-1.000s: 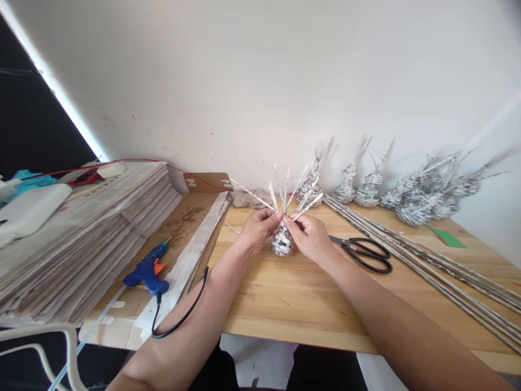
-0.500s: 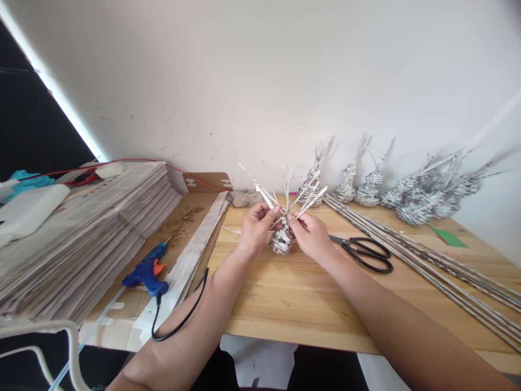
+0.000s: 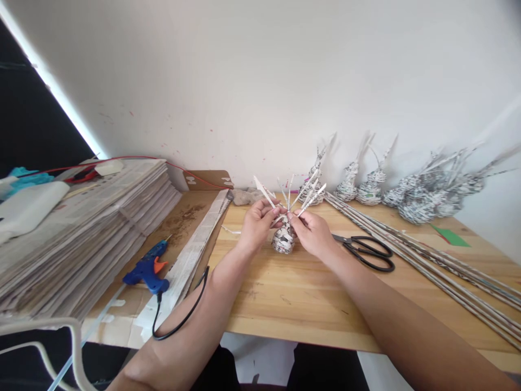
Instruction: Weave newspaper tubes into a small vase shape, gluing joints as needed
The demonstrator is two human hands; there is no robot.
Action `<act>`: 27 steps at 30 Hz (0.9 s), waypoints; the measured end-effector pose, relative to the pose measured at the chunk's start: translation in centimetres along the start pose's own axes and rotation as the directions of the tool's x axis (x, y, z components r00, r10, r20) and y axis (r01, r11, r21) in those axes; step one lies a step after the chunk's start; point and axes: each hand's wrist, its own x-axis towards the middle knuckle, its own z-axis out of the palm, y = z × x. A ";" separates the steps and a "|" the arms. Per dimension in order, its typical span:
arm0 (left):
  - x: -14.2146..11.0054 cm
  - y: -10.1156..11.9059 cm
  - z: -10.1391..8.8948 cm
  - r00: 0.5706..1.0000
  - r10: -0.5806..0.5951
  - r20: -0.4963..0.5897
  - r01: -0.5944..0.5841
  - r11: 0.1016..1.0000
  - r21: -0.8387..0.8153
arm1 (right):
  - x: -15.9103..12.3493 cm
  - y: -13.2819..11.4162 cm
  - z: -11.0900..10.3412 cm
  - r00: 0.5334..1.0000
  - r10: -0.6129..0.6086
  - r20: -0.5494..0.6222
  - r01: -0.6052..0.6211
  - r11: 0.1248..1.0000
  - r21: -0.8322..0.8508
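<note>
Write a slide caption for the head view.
Left-hand fingers and right-hand fingers hold a woven paper form, black scissors nearby.

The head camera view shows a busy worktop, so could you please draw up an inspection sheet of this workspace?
Surface: wooden table, slightly marked; stained cardboard to its left.
Work piece: woven paper piece, loose strips fanning upward.
Clutter: black-handled scissors beside the right forearm; paper rods at right; blue glue gun on the cardboard; newspaper stack at left.
Hands: left hand and right hand both have fingers on the woven paper piece's strips.
Cables: black cable from the glue gun, looping by the left forearm; red cord behind the newspaper stack's top.
Surroundings: pale wall with reddish specks; more woven pieces before it.
</note>
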 end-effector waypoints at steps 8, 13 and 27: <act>-0.1 -0.1 -0.3 0.984 0.176 0.005 -0.173 0.960 0.219 | 0.2 -0.9 -1.2 0.991 -0.043 0.124 0.051 0.997 -0.060; -0.2 0.1 -0.7 0.924 0.370 0.093 -0.371 0.815 0.444 | 0.3 -0.9 -1.5 0.977 -0.094 0.189 0.111 0.991 -0.079; -0.5 1.8 -1.2 0.901 0.367 0.232 -0.404 0.513 0.757 | -0.6 -1.7 -1.2 0.978 -0.066 0.200 0.072 0.997 -0.022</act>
